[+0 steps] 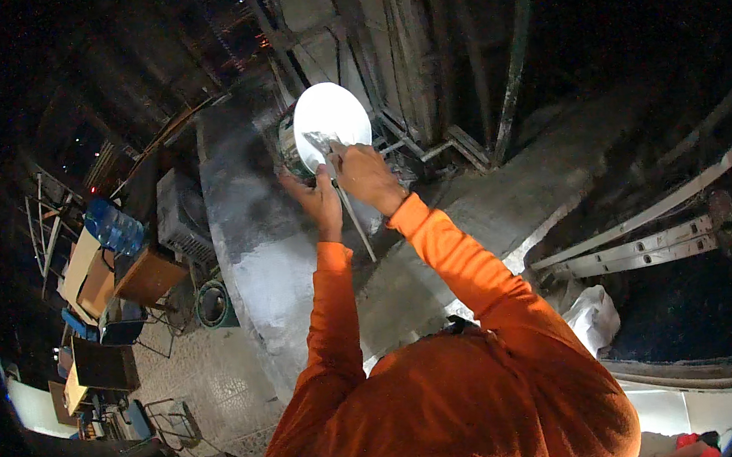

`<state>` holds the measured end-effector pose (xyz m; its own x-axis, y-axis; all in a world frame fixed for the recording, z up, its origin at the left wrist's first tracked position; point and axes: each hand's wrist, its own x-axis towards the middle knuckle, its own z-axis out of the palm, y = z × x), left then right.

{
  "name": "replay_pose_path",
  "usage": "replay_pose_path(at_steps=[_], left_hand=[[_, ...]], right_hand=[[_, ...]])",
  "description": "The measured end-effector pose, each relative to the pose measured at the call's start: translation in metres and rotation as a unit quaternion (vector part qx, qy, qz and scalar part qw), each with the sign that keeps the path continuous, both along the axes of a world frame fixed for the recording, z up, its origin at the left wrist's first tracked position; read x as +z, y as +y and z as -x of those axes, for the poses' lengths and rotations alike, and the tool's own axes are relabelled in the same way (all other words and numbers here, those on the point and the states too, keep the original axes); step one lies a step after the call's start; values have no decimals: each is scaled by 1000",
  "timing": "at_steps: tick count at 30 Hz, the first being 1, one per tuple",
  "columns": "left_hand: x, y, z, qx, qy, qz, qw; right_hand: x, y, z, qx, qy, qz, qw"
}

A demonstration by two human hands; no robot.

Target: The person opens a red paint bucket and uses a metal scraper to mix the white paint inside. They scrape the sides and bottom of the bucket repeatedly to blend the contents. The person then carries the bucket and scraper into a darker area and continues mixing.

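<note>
A round container [288, 138] with a bright white, overexposed top [335, 111] is in front of me. My left hand [319, 199] holds its near left side, thumb up by the rim and fingers along the wall. My right hand [366, 175] is closed at the near edge of the white top. A greyish patch, perhaps a flat blade, shows at its fingertips; what the fingers pinch is too unclear to name. Below the hands a thin pale stick [357, 226] slants down toward me; whether a hand holds it cannot be told.
The grey concrete ledge [275, 278] lies beneath my hands. To the left are a blue water bottle [114, 227], a grey crate [182, 210], a round bin [214, 303] and wooden furniture. A metal ladder [660, 250] and white sack [593, 318] lie right; metal frames stand ahead.
</note>
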<state>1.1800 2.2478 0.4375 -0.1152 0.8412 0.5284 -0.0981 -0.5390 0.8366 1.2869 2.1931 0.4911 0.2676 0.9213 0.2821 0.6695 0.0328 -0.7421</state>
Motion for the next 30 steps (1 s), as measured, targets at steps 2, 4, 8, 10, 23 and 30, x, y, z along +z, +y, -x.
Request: replay_pose_path(at_steps=[2,4,8,10,23,30], left_hand=[[-19,6,2,28,18,-6,999],[-34,10,4,106,74,-19,991],[-22,6,1,61,42,54,996],[-30,16,12,22,46,50,997],[4,-10,12,-42,68,105,991],[-27,3,21,-37,-20,172,984]], right_hand=[[-3,13,2,-39,-5,17,999],[0,27,-1,-109,0,21,994],[-2,34,-29,33,-67,15,997],[-14,19,-13,41,-64,-19,997],[-6,15,10,18,-60,68,996],[-4,45,-4,42,-45,82,995]])
